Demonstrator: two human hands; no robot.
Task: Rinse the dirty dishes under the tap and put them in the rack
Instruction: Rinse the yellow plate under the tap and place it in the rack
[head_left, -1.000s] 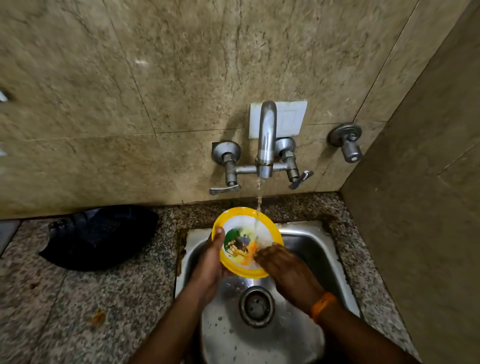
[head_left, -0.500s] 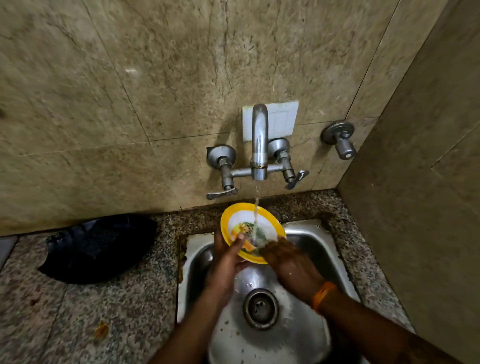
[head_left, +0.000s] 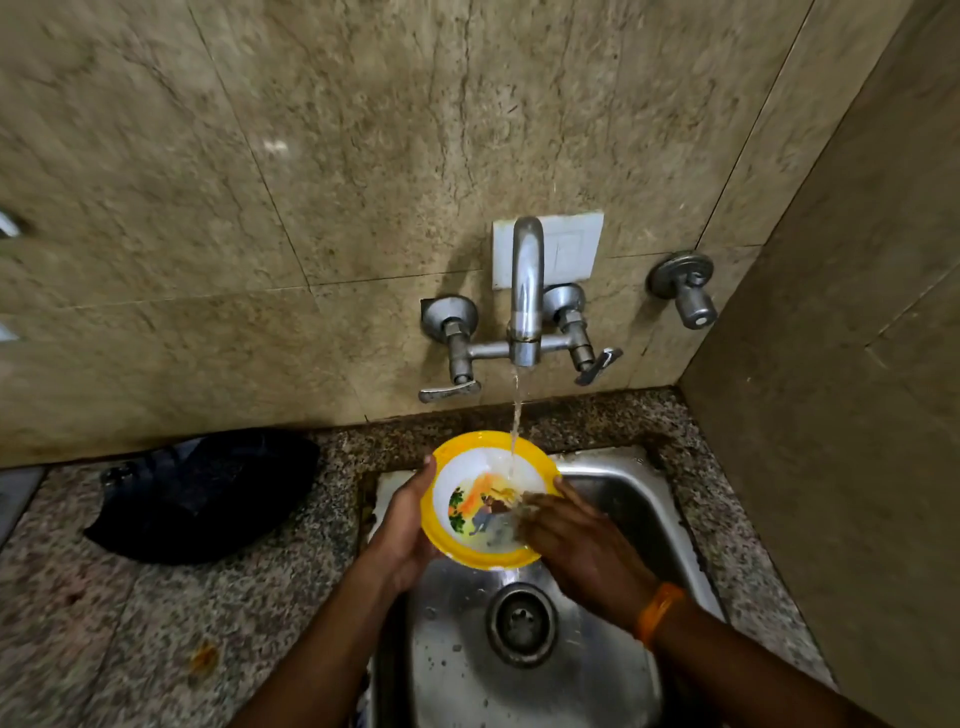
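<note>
A yellow-rimmed bowl (head_left: 470, 506) is gripped at its edge by the left hand (head_left: 402, 535) under the tap (head_left: 525, 291) stream; its inside is rubbed by the right hand (head_left: 576, 545), fingers extended.

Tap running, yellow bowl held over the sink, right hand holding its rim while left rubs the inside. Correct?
Hands are swapped. In the head view the left hand holds the yellow bowl by its rim and the right hand rubs the inside. The tap is running, and the bowl is over the sink.
</note>
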